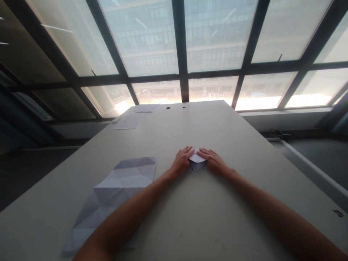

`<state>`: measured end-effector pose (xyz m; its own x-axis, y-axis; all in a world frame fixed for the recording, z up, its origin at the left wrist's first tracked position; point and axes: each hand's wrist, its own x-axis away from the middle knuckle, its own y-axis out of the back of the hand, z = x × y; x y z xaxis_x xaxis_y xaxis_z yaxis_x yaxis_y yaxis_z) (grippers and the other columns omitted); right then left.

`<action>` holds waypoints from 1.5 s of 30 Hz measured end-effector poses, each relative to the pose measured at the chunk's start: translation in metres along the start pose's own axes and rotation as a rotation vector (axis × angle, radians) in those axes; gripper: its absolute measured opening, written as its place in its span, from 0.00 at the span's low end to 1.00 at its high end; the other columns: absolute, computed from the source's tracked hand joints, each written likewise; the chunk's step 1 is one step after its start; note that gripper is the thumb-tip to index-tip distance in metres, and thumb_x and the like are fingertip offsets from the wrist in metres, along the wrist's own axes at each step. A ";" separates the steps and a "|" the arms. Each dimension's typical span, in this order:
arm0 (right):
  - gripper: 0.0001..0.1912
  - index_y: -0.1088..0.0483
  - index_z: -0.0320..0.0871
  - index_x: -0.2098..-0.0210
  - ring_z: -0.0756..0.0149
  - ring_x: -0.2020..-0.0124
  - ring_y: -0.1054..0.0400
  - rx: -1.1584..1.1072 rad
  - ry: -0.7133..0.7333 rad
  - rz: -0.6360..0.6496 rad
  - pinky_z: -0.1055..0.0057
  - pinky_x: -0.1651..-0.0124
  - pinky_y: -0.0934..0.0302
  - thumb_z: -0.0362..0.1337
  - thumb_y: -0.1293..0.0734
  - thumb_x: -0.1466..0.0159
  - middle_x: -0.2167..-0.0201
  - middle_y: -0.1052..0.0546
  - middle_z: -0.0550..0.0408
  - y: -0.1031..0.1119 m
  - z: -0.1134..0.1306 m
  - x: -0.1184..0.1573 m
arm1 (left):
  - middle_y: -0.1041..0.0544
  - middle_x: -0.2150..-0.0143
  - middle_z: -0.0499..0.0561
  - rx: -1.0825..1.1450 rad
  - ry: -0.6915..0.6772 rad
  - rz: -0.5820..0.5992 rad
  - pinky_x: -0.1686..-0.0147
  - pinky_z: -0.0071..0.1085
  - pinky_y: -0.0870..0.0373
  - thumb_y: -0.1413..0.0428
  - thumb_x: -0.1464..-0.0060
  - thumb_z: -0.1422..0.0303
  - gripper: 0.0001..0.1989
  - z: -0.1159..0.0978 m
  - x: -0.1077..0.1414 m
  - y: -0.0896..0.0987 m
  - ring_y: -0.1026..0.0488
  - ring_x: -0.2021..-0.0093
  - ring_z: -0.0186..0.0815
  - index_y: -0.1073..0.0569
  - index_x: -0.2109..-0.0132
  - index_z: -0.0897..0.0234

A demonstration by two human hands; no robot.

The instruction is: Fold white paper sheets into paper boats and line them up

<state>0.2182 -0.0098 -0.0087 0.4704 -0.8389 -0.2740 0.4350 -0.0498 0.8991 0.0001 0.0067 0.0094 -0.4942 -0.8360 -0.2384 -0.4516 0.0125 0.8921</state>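
Note:
A small folded piece of white paper (197,163) lies on the white table in front of me. Its near side stands up a little and ends in a point toward me. On its left edge rests my left hand (182,161), fingers stretched out and fingertips on the top of the fold. My right hand (214,161) lies over the right edge in the same way, fingers extended and slightly spread. Both thumbs are hard to make out. Left of my hands, partly covered by my left forearm, is a large creased white sheet (130,177).
Several flat white sheets (126,121) lie at the table's far left, beside a small pale object (115,120). Two small dark holes, one a round hole (168,108), are near the far edge of the table (206,127). Tall dark-framed windows (217,36) rise behind.

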 end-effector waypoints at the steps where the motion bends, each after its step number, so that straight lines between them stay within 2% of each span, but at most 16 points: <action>1: 0.35 0.43 0.46 0.33 0.62 0.31 0.50 0.013 -0.009 0.021 0.54 0.31 0.56 0.23 0.48 0.38 0.32 0.42 0.50 0.000 -0.002 0.000 | 0.41 0.31 0.51 -0.032 -0.037 0.021 0.31 0.48 0.60 0.53 0.43 0.79 0.30 -0.001 0.001 0.000 0.48 0.30 0.40 0.36 0.34 0.59; 3: 0.35 0.45 0.47 0.32 0.63 0.30 0.53 0.031 -0.014 0.063 0.53 0.31 0.58 0.24 0.47 0.37 0.31 0.44 0.50 0.001 -0.004 0.000 | 0.43 0.30 0.49 -0.070 -0.139 0.079 0.30 0.48 0.66 0.53 0.43 0.79 0.32 -0.003 0.004 -0.001 0.52 0.28 0.38 0.40 0.32 0.56; 5: 0.33 0.47 0.47 0.31 0.62 0.29 0.56 0.047 0.003 0.101 0.52 0.31 0.61 0.27 0.46 0.36 0.30 0.46 0.50 0.004 -0.004 0.001 | 0.46 0.29 0.49 -0.087 -0.208 0.153 0.30 0.45 0.63 0.54 0.41 0.77 0.33 -0.003 0.006 -0.001 0.53 0.28 0.36 0.45 0.30 0.57; 7: 0.33 0.50 0.46 0.30 0.59 0.29 0.59 0.053 0.054 0.141 0.49 0.30 0.64 0.34 0.42 0.34 0.29 0.49 0.48 0.009 -0.001 0.002 | 0.50 0.28 0.50 -0.091 -0.223 0.212 0.31 0.42 0.59 0.55 0.38 0.72 0.32 -0.003 0.006 0.000 0.54 0.28 0.36 0.50 0.28 0.58; 10: 0.39 0.57 0.45 0.29 0.56 0.28 0.64 0.031 0.129 0.203 0.48 0.30 0.70 0.50 0.40 0.32 0.28 0.54 0.46 0.019 0.001 0.003 | 0.56 0.26 0.53 -0.115 -0.264 0.271 0.31 0.42 0.63 0.53 0.36 0.58 0.36 -0.002 0.006 0.004 0.60 0.27 0.40 0.57 0.27 0.61; 13: 0.38 0.59 0.45 0.28 0.56 0.28 0.65 0.003 0.133 0.252 0.47 0.30 0.72 0.56 0.47 0.30 0.28 0.55 0.47 0.024 0.002 0.004 | 0.61 0.26 0.55 -0.130 -0.307 0.319 0.31 0.42 0.68 0.54 0.39 0.44 0.45 -0.001 0.006 0.007 0.66 0.27 0.43 0.61 0.27 0.64; 15: 0.35 0.58 0.45 0.28 0.58 0.28 0.63 0.007 0.115 0.253 0.47 0.30 0.72 0.55 0.51 0.29 0.28 0.54 0.49 0.023 0.002 0.003 | 0.61 0.26 0.55 -0.127 -0.292 0.337 0.31 0.43 0.68 0.60 0.37 0.43 0.43 0.000 0.005 0.005 0.66 0.27 0.42 0.61 0.27 0.64; 17: 0.33 0.56 0.45 0.29 0.59 0.28 0.62 0.032 0.092 0.217 0.48 0.30 0.71 0.53 0.53 0.28 0.29 0.53 0.49 0.019 0.004 0.003 | 0.59 0.26 0.52 -0.122 -0.244 0.323 0.31 0.42 0.67 0.68 0.33 0.48 0.35 0.001 0.005 0.001 0.64 0.27 0.39 0.60 0.27 0.62; 19: 0.33 0.56 0.44 0.29 0.59 0.28 0.61 0.060 0.077 0.178 0.49 0.30 0.69 0.53 0.51 0.28 0.29 0.51 0.48 0.015 0.005 0.003 | 0.57 0.26 0.51 -0.127 -0.213 0.284 0.31 0.42 0.65 0.70 0.31 0.52 0.32 0.001 0.005 -0.004 0.62 0.27 0.37 0.59 0.27 0.60; 26: 0.35 0.57 0.39 0.29 0.58 0.28 0.62 0.111 0.009 0.172 0.49 0.30 0.70 0.49 0.47 0.30 0.29 0.53 0.45 0.009 0.009 0.005 | 0.53 0.27 0.53 -0.180 -0.230 0.202 0.31 0.42 0.64 0.64 0.33 0.49 0.35 -0.004 0.008 -0.006 0.57 0.27 0.39 0.58 0.27 0.62; 37: 0.29 0.49 0.39 0.31 0.57 0.28 0.61 0.157 -0.219 0.095 0.47 0.31 0.68 0.42 0.50 0.29 0.29 0.51 0.46 -0.003 0.013 0.002 | 0.52 0.27 0.52 -0.198 -0.191 0.226 0.31 0.43 0.62 0.64 0.32 0.54 0.31 -0.004 0.006 -0.006 0.58 0.27 0.38 0.54 0.28 0.63; 45: 0.27 0.47 0.40 0.32 0.58 0.29 0.60 0.145 -0.261 0.058 0.50 0.31 0.66 0.37 0.50 0.29 0.30 0.48 0.46 -0.005 0.010 0.002 | 0.51 0.27 0.56 -0.207 -0.217 0.231 0.31 0.43 0.62 0.59 0.36 0.45 0.39 -0.009 0.007 0.000 0.57 0.27 0.42 0.55 0.28 0.63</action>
<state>0.2090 -0.0170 -0.0106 0.2695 -0.9526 -0.1408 0.2906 -0.0589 0.9550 0.0028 -0.0042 0.0109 -0.7212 -0.6883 -0.0776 -0.1609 0.0575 0.9853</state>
